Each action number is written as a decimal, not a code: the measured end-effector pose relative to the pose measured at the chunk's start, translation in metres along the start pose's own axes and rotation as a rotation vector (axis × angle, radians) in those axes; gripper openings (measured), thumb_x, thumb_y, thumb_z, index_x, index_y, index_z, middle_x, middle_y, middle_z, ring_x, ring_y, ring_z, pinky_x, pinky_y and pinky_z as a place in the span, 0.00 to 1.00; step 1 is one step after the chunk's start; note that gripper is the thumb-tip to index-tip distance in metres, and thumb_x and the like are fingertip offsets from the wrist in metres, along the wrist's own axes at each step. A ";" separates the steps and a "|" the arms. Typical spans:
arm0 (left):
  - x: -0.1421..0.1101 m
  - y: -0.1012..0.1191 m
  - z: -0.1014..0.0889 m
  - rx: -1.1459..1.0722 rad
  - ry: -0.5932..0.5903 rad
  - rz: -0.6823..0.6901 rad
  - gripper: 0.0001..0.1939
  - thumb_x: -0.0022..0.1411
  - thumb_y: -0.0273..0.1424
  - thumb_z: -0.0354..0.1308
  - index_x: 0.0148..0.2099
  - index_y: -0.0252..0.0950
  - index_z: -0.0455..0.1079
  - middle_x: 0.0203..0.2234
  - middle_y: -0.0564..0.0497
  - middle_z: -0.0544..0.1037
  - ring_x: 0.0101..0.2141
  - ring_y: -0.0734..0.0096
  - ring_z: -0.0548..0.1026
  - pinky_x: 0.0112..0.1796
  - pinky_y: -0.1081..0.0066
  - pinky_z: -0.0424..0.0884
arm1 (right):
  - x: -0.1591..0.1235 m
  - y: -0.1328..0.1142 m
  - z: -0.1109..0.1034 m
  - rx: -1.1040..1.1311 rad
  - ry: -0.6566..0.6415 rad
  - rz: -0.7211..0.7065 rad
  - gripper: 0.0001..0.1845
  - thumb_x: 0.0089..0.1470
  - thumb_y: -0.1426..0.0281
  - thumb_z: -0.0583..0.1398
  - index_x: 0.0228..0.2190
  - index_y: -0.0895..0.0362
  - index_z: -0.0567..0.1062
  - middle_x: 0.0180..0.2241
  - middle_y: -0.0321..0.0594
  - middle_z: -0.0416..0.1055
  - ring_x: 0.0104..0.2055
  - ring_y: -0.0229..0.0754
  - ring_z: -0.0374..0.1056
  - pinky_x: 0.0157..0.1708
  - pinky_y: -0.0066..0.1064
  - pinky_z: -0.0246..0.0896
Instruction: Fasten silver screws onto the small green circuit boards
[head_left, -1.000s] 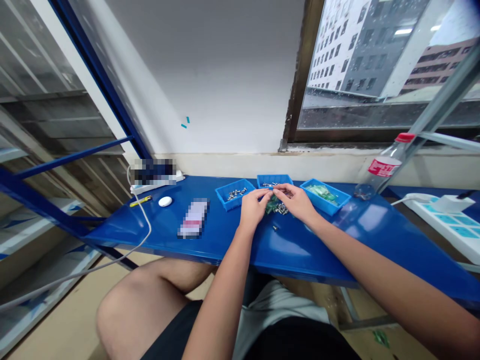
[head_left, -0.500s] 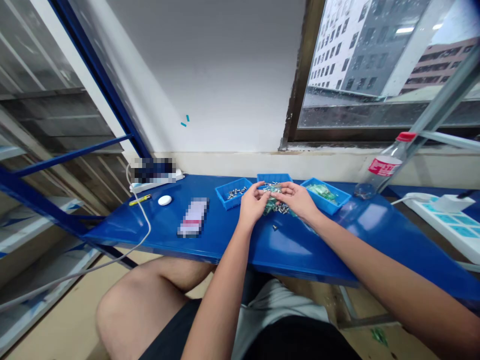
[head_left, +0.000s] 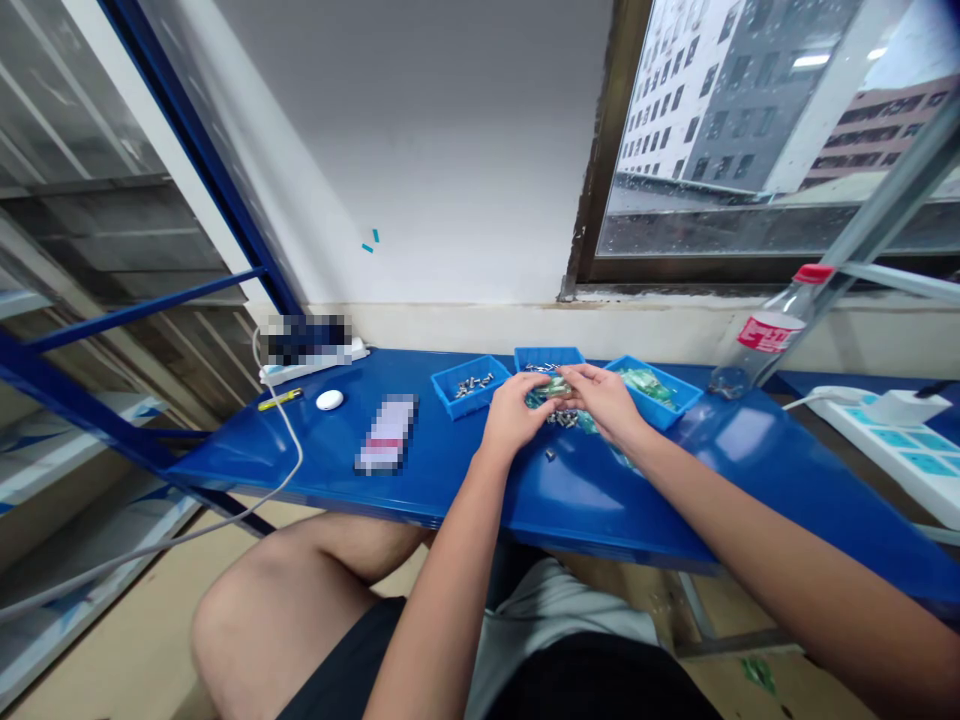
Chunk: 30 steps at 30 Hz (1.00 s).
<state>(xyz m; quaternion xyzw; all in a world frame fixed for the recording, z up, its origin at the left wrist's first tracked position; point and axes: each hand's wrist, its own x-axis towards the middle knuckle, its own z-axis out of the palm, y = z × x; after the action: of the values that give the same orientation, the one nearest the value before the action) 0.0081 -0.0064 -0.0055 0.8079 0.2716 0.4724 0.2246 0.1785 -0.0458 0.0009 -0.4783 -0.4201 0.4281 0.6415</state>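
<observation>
Over the blue table, my left hand and my right hand are close together, both closed on a small green-tinted clear plastic bag. What the bag contains is too small to make out. Below it lies a pile of small metal screws, partly covered by my hands. One loose screw rests nearer the table's front edge. Behind my hands is a blue bin with screws. Left of them sits another blue bin with several screws, and to the right a third bin holds green plastic bags.
On the blue table at left are a blurred phone, a white round object, a yellow tool and a cable. A plastic bottle and a white power strip stand at right.
My left hand has shifted slightly right and turned, its fingers now curled over the bag. My right hand has moved slightly to the right, and more of the bag shows between them.
</observation>
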 end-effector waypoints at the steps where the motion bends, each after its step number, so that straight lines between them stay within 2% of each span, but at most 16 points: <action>1: 0.000 0.000 0.000 0.001 0.002 -0.004 0.17 0.58 0.27 0.70 0.51 0.38 0.80 0.48 0.44 0.83 0.50 0.59 0.80 0.55 0.59 0.74 | 0.000 0.000 0.000 0.011 -0.015 0.014 0.22 0.52 0.52 0.71 0.37 0.57 0.80 0.31 0.45 0.82 0.29 0.47 0.79 0.32 0.37 0.80; 5: 0.001 0.001 -0.004 0.006 0.052 -0.077 0.11 0.65 0.27 0.64 0.49 0.39 0.81 0.46 0.46 0.84 0.46 0.61 0.81 0.51 0.62 0.76 | 0.001 0.000 0.000 -0.046 -0.082 0.000 0.26 0.58 0.46 0.65 0.39 0.57 0.81 0.34 0.49 0.82 0.36 0.49 0.80 0.27 0.34 0.77; 8: 0.002 0.001 -0.006 -0.019 0.113 -0.174 0.11 0.68 0.33 0.62 0.49 0.38 0.81 0.45 0.45 0.85 0.42 0.61 0.82 0.46 0.64 0.78 | 0.002 0.002 -0.002 -0.252 -0.030 -0.120 0.27 0.56 0.45 0.65 0.40 0.56 0.82 0.34 0.46 0.81 0.35 0.48 0.77 0.25 0.32 0.72; 11: 0.002 0.000 -0.005 -0.086 0.134 -0.220 0.13 0.67 0.35 0.63 0.51 0.38 0.80 0.45 0.45 0.85 0.40 0.61 0.82 0.45 0.64 0.78 | 0.003 0.004 -0.004 -0.452 0.047 -0.286 0.25 0.53 0.47 0.67 0.40 0.56 0.84 0.38 0.45 0.81 0.38 0.47 0.75 0.35 0.35 0.72; 13: 0.001 0.000 -0.003 -0.162 0.116 -0.218 0.14 0.66 0.35 0.64 0.52 0.38 0.79 0.46 0.45 0.84 0.41 0.62 0.82 0.45 0.65 0.77 | 0.003 0.006 -0.004 -0.472 0.053 -0.330 0.24 0.52 0.49 0.69 0.40 0.56 0.84 0.41 0.45 0.81 0.40 0.47 0.74 0.40 0.36 0.72; 16: 0.001 -0.002 -0.001 -0.246 0.089 -0.233 0.17 0.66 0.34 0.64 0.56 0.39 0.76 0.43 0.46 0.84 0.41 0.63 0.82 0.43 0.67 0.77 | 0.004 0.007 -0.004 -0.361 -0.040 -0.246 0.23 0.52 0.51 0.69 0.41 0.55 0.83 0.40 0.44 0.81 0.33 0.42 0.73 0.34 0.34 0.70; 19: 0.002 -0.004 -0.001 -0.234 0.126 -0.269 0.20 0.65 0.34 0.66 0.58 0.38 0.73 0.40 0.46 0.84 0.38 0.65 0.82 0.41 0.68 0.77 | 0.005 0.008 -0.003 -0.282 -0.104 -0.181 0.23 0.51 0.51 0.69 0.39 0.56 0.83 0.37 0.42 0.81 0.26 0.39 0.71 0.30 0.33 0.69; 21: 0.003 -0.004 -0.002 -0.173 0.187 -0.274 0.20 0.63 0.34 0.67 0.56 0.37 0.74 0.44 0.44 0.83 0.37 0.66 0.81 0.39 0.68 0.77 | 0.006 0.008 -0.003 -0.269 -0.068 -0.178 0.23 0.50 0.51 0.70 0.38 0.57 0.82 0.36 0.42 0.82 0.26 0.39 0.72 0.29 0.33 0.69; 23: 0.003 -0.002 -0.003 -0.102 0.225 -0.275 0.15 0.63 0.35 0.66 0.51 0.36 0.76 0.45 0.43 0.82 0.36 0.66 0.81 0.39 0.68 0.77 | 0.006 0.008 -0.003 -0.281 0.000 -0.195 0.22 0.50 0.52 0.70 0.38 0.57 0.81 0.35 0.43 0.81 0.25 0.40 0.72 0.28 0.33 0.70; 26: 0.001 0.003 -0.003 -0.131 0.151 -0.300 0.13 0.66 0.40 0.64 0.44 0.36 0.80 0.40 0.44 0.84 0.38 0.63 0.82 0.43 0.66 0.78 | 0.005 0.008 -0.003 -0.323 0.059 -0.259 0.20 0.51 0.55 0.69 0.38 0.58 0.79 0.35 0.44 0.81 0.29 0.42 0.74 0.30 0.34 0.72; 30: -0.001 0.006 0.001 -0.276 0.012 -0.313 0.19 0.64 0.43 0.66 0.51 0.37 0.80 0.46 0.43 0.84 0.45 0.58 0.83 0.46 0.65 0.79 | -0.002 0.008 0.001 -0.392 -0.080 -0.291 0.19 0.49 0.65 0.69 0.44 0.55 0.79 0.45 0.45 0.80 0.39 0.44 0.77 0.39 0.35 0.75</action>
<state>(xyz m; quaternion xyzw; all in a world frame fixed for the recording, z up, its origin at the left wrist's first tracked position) 0.0096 -0.0110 -0.0026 0.7146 0.3277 0.4694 0.4022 0.1757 -0.0462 -0.0073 -0.5108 -0.5847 0.2600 0.5742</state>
